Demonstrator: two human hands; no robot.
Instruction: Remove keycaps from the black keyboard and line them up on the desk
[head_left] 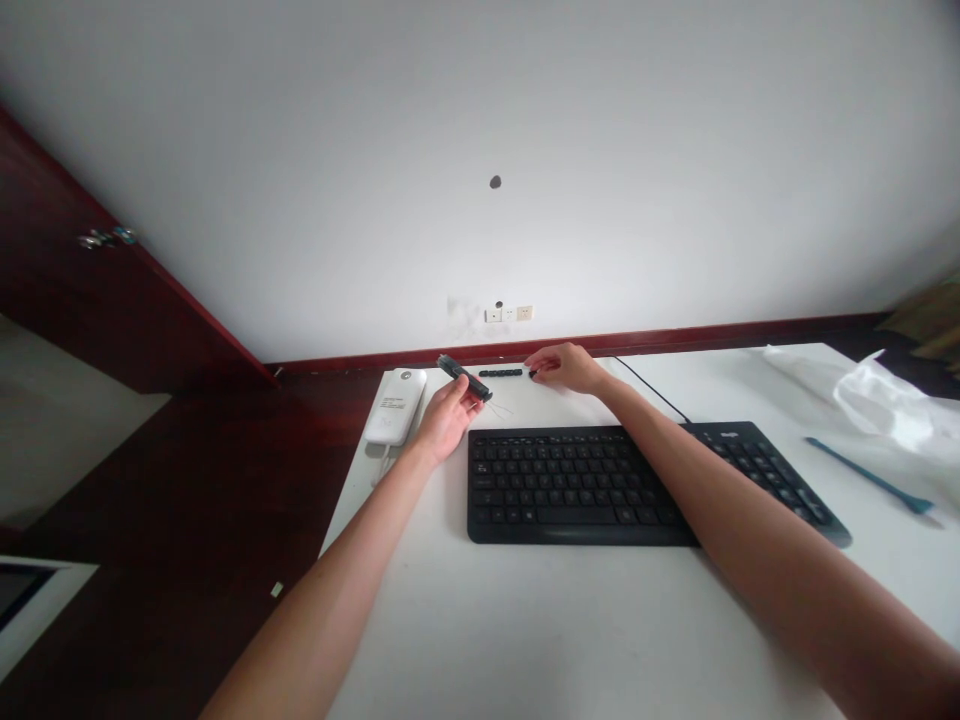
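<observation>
Small black piece (533,374), one: beyond the keyboard (555,515), at the fingertips of the right hand (559,367); too small to tell whether it is pinched or merely touched. Row of black pieces (500,373): beyond the keyboard, just left of that hand; a sideways brush of the fingers could scatter it, perhaps over the far edge of the table (570,620). Black holder (466,377), tilted, with thin wires (501,406): gripped by the left hand (450,408), off the keyboard's far left corner; a slack grip could drop it, and a careless turn could bend the wires. White power bank (394,408): left of the keyboard, near the table's edge; a nudge from the left forearm could tip it off.
</observation>
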